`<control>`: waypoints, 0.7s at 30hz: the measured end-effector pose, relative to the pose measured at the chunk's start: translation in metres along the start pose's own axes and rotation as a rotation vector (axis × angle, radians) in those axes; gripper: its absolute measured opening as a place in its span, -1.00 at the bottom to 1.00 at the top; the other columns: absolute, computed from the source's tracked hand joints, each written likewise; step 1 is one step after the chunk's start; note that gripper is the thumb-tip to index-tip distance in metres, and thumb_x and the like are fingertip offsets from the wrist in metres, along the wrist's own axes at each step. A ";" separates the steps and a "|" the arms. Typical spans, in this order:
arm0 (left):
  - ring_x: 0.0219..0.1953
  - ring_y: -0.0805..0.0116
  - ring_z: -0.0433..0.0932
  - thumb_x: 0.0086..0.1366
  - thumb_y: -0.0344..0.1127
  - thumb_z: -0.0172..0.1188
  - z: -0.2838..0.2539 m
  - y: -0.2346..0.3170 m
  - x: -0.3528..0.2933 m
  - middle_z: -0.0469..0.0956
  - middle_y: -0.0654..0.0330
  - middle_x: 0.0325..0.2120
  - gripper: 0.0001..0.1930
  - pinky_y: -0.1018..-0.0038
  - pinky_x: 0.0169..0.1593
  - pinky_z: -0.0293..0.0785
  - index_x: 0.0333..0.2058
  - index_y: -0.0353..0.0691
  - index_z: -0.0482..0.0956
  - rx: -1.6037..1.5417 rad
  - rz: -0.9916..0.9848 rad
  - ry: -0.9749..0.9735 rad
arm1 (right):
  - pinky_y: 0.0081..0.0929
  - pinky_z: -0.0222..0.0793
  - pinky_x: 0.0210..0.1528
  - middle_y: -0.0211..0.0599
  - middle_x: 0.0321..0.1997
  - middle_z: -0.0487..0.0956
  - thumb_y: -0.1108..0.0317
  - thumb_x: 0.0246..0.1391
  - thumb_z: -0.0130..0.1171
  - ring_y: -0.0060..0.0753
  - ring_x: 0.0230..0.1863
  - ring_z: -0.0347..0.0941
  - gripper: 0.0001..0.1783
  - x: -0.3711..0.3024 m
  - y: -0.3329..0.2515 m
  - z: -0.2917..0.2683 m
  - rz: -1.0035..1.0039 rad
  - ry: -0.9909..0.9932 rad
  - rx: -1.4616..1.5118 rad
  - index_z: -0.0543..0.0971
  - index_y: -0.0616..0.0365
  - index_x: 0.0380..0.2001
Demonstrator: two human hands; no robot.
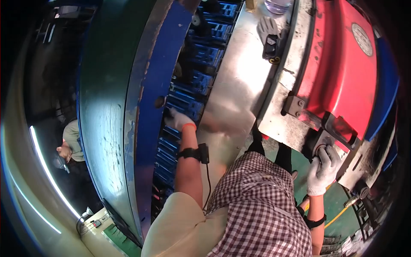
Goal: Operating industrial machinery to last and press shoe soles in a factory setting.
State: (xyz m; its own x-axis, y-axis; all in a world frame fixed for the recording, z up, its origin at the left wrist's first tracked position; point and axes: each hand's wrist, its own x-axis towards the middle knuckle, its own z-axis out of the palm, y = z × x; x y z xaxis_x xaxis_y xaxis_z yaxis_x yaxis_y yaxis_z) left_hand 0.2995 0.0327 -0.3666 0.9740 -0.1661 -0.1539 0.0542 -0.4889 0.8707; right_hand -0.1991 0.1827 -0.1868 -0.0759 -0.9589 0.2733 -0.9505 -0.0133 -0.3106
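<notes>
While your gloved left hand (176, 120) sits just left of the frame's centre, its fingertips dip among the rows of blue slotted parts (201, 81), near a dark round spot (159, 102) on the blue panel (156, 73); the fingers are partly hidden, so there is no telling whether they are clamped on anything. Your gloved right hand (326, 169), right of centre and lower down, has its fingers bent against the grey control box (324, 139), which lies below the red cover (338, 64) in the upper right; whether they grip it or only rest there is unclear. In the upper middle, a spare glove (267, 28) lies on the bright metal surface (233, 77), just beside a small black device (270, 46), with a clear container (277, 6) at the top edge. Your checked apron (261, 201) fills the lower middle, and another person (73, 139) is at the left.
</notes>
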 end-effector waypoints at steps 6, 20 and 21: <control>0.11 0.23 0.56 0.32 0.19 0.20 -0.071 -0.018 0.188 0.63 0.31 0.06 -0.53 0.22 0.14 0.45 0.05 0.06 0.60 -0.338 -0.515 -0.236 | -0.10 0.36 0.29 -0.14 0.12 0.57 0.59 -0.07 0.31 0.04 0.18 0.46 -0.53 0.003 0.002 -0.001 -0.005 -0.008 0.035 0.63 0.07 -0.02; 0.07 0.27 0.55 0.21 -0.23 0.27 -0.152 -0.049 0.064 0.60 0.26 0.02 -0.67 0.03 0.02 0.55 -0.03 0.00 0.56 -0.721 -0.683 -0.373 | -0.11 0.33 0.30 -0.15 0.13 0.57 0.56 -0.03 0.31 0.03 0.19 0.45 -0.53 0.003 -0.002 0.001 -0.036 -0.025 0.024 0.61 0.05 0.02; 0.11 0.14 0.53 0.17 -0.14 0.27 -0.167 -0.052 0.046 0.59 0.15 0.04 -0.61 0.05 0.11 0.51 -0.03 -0.08 0.59 -0.650 -0.577 -0.457 | -0.11 0.33 0.29 -0.16 0.12 0.57 0.55 -0.03 0.31 0.02 0.18 0.45 -0.53 0.004 -0.003 -0.001 -0.045 -0.014 0.030 0.61 0.04 0.02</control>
State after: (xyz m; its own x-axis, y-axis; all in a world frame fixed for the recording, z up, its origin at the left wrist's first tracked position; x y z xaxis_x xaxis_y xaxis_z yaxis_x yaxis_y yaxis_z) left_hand 0.3779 0.1935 -0.3412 0.5886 -0.4327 -0.6828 0.7388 -0.0549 0.6717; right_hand -0.1972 0.1788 -0.1843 -0.0294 -0.9610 0.2751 -0.9433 -0.0643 -0.3255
